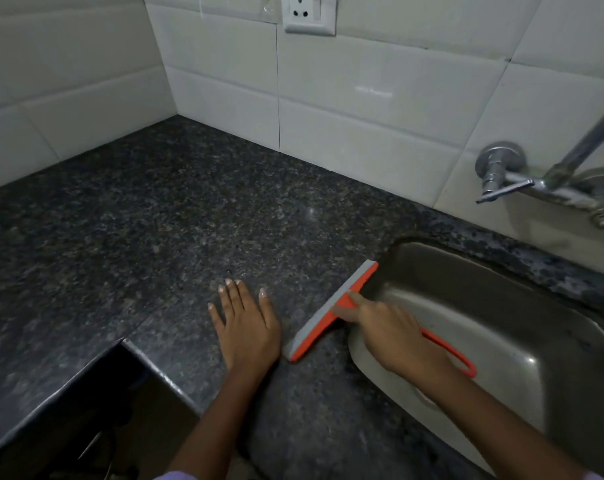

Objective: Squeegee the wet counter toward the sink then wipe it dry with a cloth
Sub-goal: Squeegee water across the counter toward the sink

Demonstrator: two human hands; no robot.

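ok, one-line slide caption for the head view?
Right hand holds orange squeegee at sink edge; left hand flat on granite counter.

Counter (pixel 196 216) is showing as dark grey-black stone, speckled throughout with brown and lighter grey flecks. Squeegee (pixel 331 315) is presenting an orange body with a pale grey blade strip along its left edge; the looped handle (pixel 456 358) is showing the same orange. Sink (pixel 501 327) is appearing as dull brushed silver-grey metal, darker brownish toward its back wall. Wall tiles (pixel 362 98) are reading as glossy off-white with thin dark joint lines. Socket plate (pixel 309 12) is showing white. Tap (pixel 508 178) is gleaming chrome-silver. A lilac sleeve edge (pixel 176 475) is showing at the bottom.
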